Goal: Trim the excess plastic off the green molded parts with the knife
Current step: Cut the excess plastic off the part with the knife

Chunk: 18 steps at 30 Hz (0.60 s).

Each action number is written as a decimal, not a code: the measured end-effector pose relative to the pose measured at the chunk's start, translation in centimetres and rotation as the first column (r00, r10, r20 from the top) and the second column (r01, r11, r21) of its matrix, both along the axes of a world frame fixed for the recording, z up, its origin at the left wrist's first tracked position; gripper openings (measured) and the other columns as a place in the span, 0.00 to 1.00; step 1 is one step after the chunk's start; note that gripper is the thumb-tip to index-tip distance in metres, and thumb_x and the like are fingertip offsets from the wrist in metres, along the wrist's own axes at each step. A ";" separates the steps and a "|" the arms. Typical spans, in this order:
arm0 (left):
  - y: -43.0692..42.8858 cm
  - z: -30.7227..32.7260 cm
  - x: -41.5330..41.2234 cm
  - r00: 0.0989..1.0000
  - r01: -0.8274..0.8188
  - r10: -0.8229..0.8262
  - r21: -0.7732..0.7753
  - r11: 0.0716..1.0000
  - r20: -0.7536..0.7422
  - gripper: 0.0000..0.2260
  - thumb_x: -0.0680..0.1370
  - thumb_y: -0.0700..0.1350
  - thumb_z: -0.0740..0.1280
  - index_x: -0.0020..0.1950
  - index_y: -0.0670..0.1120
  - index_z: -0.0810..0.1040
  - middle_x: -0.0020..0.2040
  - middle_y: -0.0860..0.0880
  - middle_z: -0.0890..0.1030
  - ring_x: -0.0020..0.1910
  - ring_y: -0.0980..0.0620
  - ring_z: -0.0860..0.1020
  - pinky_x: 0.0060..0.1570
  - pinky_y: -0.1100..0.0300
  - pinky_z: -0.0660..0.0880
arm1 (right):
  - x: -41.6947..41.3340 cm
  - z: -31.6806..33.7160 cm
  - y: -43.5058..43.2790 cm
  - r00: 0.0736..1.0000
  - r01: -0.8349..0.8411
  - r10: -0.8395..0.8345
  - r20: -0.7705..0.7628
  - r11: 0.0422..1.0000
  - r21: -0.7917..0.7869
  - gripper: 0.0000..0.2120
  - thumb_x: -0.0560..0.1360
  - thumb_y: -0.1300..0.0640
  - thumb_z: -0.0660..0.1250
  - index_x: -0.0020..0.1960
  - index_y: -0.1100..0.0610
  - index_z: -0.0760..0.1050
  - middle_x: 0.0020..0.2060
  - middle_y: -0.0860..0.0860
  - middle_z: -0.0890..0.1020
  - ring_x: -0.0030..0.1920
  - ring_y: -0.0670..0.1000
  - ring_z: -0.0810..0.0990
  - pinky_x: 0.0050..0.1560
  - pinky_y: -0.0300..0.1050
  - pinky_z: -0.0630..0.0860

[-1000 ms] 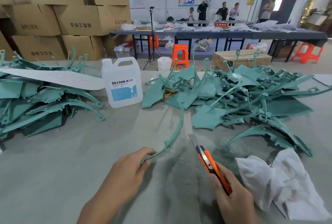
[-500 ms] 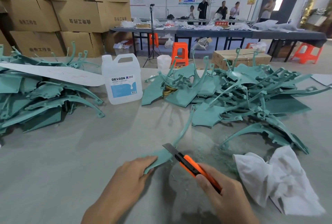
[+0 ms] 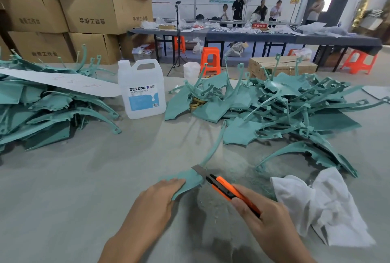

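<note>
The trimming cut is under way on one part (image 3: 190, 178), which is lying on the table (image 3: 63, 189) well in front of the jug (image 3: 141, 92), nearer the person and a little to its right. Its wide flat end is sitting under the left hand (image 3: 154, 203) and its thin curved arm is running back up toward the jug's right side.

The left hand's fingers are lying close together and nearly straight over that wide end, pressing it to the table. The thumb is hidden, so I cannot tell whether it is hooking underneath. The right hand (image 3: 268, 227) is wrapping its fingers round the orange knife (image 3: 228, 191), with the blade (image 3: 199, 170) pushed out and touching the part's edge just where the wide end narrows into the arm.

Untrimmed-looking parts are lying in a big pile (image 3: 285, 106) right of the jug, and another pile (image 3: 42, 111) is sitting to its left. A white rag (image 3: 329, 205) is lying far right of the jug, near the person. Pale green shavings (image 3: 242, 163) are dusting the table between rag and part.

The next move is probably calling for a shallow stroke along the edge, away from the pressing fingers, which are sitting close to the blade. The left hand is going to need firm downward pressure so the springy arm is not twisting under the cut.
</note>
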<state>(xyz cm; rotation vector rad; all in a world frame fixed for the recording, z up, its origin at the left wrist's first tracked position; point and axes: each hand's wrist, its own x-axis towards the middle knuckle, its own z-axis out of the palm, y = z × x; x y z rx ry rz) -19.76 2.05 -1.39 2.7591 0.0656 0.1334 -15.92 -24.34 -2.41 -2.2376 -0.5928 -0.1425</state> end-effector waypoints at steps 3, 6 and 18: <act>0.3 -0.4 -0.4 1.000 0.012 -0.012 -0.011 1.000 -0.004 0.24 0.82 0.42 0.59 0.76 0.61 0.66 0.76 0.62 0.67 0.75 0.58 0.66 0.68 0.63 0.64 | 0.0 -0.1 -0.2 1.000 -0.004 0.004 -0.017 1.000 -0.002 0.15 0.77 0.42 0.66 0.61 0.29 0.76 0.41 0.35 0.84 0.38 0.40 0.83 0.36 0.31 0.74; 0.3 -1.1 -0.5 1.000 0.015 -0.015 -0.006 1.000 0.011 0.25 0.83 0.42 0.58 0.78 0.61 0.63 0.78 0.61 0.63 0.78 0.58 0.60 0.73 0.65 0.57 | -0.1 -0.7 -0.5 0.999 0.012 -0.011 -0.030 1.000 0.024 0.16 0.76 0.39 0.65 0.63 0.32 0.77 0.42 0.37 0.85 0.40 0.41 0.84 0.39 0.39 0.79; 1.6 -3.2 -1.1 0.999 0.030 -0.029 -0.049 0.998 0.027 0.24 0.83 0.47 0.61 0.77 0.65 0.62 0.77 0.67 0.59 0.79 0.63 0.55 0.70 0.74 0.48 | 0.5 -0.9 -0.9 0.997 0.019 -0.024 -0.068 0.997 -0.071 0.15 0.76 0.40 0.65 0.62 0.29 0.77 0.38 0.36 0.84 0.35 0.40 0.81 0.34 0.35 0.75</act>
